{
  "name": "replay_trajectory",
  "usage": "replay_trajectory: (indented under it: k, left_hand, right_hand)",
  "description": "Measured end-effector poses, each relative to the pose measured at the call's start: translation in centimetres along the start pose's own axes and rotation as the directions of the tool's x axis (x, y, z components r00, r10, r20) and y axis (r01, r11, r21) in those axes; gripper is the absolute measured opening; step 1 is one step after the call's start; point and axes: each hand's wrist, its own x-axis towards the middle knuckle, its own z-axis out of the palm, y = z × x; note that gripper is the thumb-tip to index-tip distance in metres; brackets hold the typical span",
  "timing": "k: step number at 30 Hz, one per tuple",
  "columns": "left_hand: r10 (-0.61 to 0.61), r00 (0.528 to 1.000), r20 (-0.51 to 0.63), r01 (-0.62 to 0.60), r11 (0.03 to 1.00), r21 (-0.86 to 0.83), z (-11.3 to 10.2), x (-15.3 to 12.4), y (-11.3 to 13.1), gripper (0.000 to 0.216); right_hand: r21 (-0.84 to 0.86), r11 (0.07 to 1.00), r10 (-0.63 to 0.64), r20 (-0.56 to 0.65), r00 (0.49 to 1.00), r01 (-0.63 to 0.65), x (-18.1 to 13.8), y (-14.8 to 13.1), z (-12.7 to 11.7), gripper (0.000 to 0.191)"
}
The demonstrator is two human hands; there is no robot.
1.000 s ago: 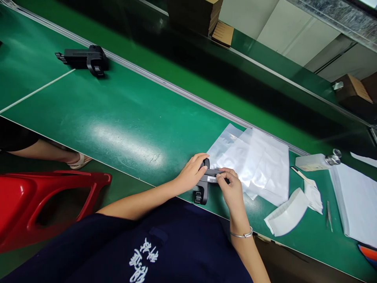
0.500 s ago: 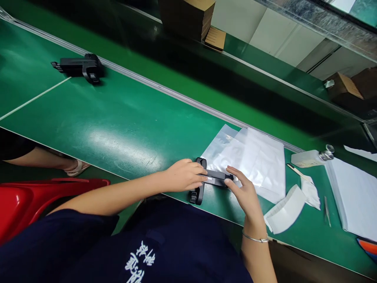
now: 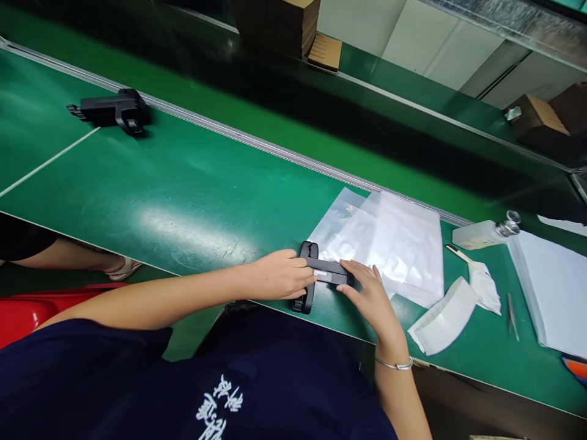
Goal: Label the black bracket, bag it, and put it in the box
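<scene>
right hand [image 3: 371, 299]: flattened on black part [image 3: 321, 273] | pinch released

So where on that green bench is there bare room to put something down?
The widest bare patch is the green belt between the far black part and the left hand. Right of the right hand it is crowded: clear bags, paper strip, bottle, sheet stack.

Bright overhead light glares off the green belt [image 3: 192, 226]; far edges look perhaps slightly blurred.
</scene>
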Motion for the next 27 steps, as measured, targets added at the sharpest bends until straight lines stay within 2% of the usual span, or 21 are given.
replay_trajectory:
  k: [4, 6, 7, 8, 10, 11, 12, 13, 15, 16, 17, 18, 20, 21, 22, 24, 27]
  left_hand:
    - [-0.1, 0.995, -0.01, 0.1, 0.994, -0.038, -0.2, -1.3, -0.3, 0.029]
    - [-0.234, 0.971, -0.056, 0.226, 0.966, -0.123, -0.5, -1.2, -0.9, 0.03]
    - [-0.343, 0.934, -0.1, 0.321, 0.928, -0.187, -0.6, -1.1, -1.4, 0.031]
    - [-0.467, 0.873, -0.143, 0.422, 0.868, -0.261, -0.6, -0.9, -2.0, 0.033]
    - [-0.668, 0.721, -0.185, 0.566, 0.721, -0.4, -0.5, -0.6, -3.3, 0.034]
    - [-0.718, 0.673, -0.178, 0.6, 0.671, -0.436, -0.3, -0.3, -3.8, 0.033]
    - [-0.736, 0.658, -0.161, 0.62, 0.65, -0.438, 0.1, 0.1, -4.2, 0.032]
    - [-0.721, 0.679, -0.138, 0.623, 0.665, -0.412, 0.6, 0.6, -4.4, 0.03]
    - [-0.603, 0.794, -0.079, 0.553, 0.77, -0.318, 1.9, 2.0, -4.0, 0.026]
    - [-0.499, 0.865, -0.048, 0.469, 0.84, -0.274, 2.7, 2.9, -3.4, 0.024]
    - [-0.378, 0.926, -0.018, 0.363, 0.901, -0.238, 3.6, 3.8, -2.7, 0.023]
    - [-0.264, 0.964, 0.007, 0.26, 0.943, -0.207, 4.4, 4.8, -1.9, 0.024]
    - [-0.134, 0.99, 0.054, 0.141, 0.979, -0.15, 5.8, 6.4, -0.4, 0.029]
    - [-0.119, 0.99, 0.08, 0.129, 0.984, -0.127, 6.3, 7.1, 0.1, 0.03]
    - [-0.122, 0.987, 0.106, 0.134, 0.985, -0.112, 6.7, 7.5, 0.4, 0.03]
    - [-0.122, 0.981, 0.152, 0.14, 0.984, -0.114, 7.1, 7.9, 0.5, 0.031]
    - [-0.086, 0.982, 0.167, 0.109, 0.985, -0.134, 7.0, 7.3, -0.3, 0.026]
  right_hand:
    - [-0.024, 0.998, -0.065, -0.005, 0.998, 0.065, 0.4, 0.2, 0.3, 0.045]
    - [-0.02, 0.989, -0.148, -0.009, 0.989, 0.148, 0.6, 0.0, 0.8, 0.051]
    - [-0.015, 0.981, -0.193, -0.021, 0.981, 0.192, 0.6, -0.1, 1.0, 0.053]
    - [-0.014, 0.972, -0.233, -0.045, 0.971, 0.233, 0.4, -0.4, 1.3, 0.053]
    - [-0.038, 0.955, -0.297, -0.126, 0.947, 0.294, -0.5, -0.8, 1.3, 0.051]
    - [-0.063, 0.948, -0.318, -0.179, 0.931, 0.312, -1.3, -0.9, 1.1, 0.049]
    - [-0.091, 0.943, -0.333, -0.24, 0.912, 0.321, -2.3, -0.9, 0.8, 0.048]
    - [-0.116, 0.941, -0.337, -0.313, 0.888, 0.317, -3.4, -0.7, 0.3, 0.047]
    - [-0.119, 0.965, -0.262, -0.501, 0.825, 0.235, -5.7, 0.0, -0.8, 0.045]
    - [-0.078, 0.983, -0.178, -0.613, 0.77, 0.165, -6.8, 0.5, -1.3, 0.046]
    - [-0.009, 0.996, -0.072, -0.717, 0.694, 0.094, -7.8, 1.0, -1.8, 0.048]
    - [0.08, 0.996, 0.042, -0.797, 0.602, 0.037, -8.5, 1.5, -2.2, 0.051]
    - [0.248, 0.969, 0.223, -0.874, 0.432, 0.002, -9.5, 2.3, -2.9, 0.059]
    - [0.307, 0.952, 0.281, -0.883, 0.375, 0.01, -9.8, 2.6, -3.1, 0.062]
    - [0.351, 0.936, 0.325, -0.882, 0.342, 0.016, -10.1, 2.8, -3.3, 0.063]
    - [0.411, 0.912, 0.385, -0.866, 0.319, 0.016, -10.4, 3.2, -3.5, 0.064]
    - [0.414, 0.91, 0.394, -0.858, 0.33, -0.011, -10.8, 3.9, -3.2, 0.062]
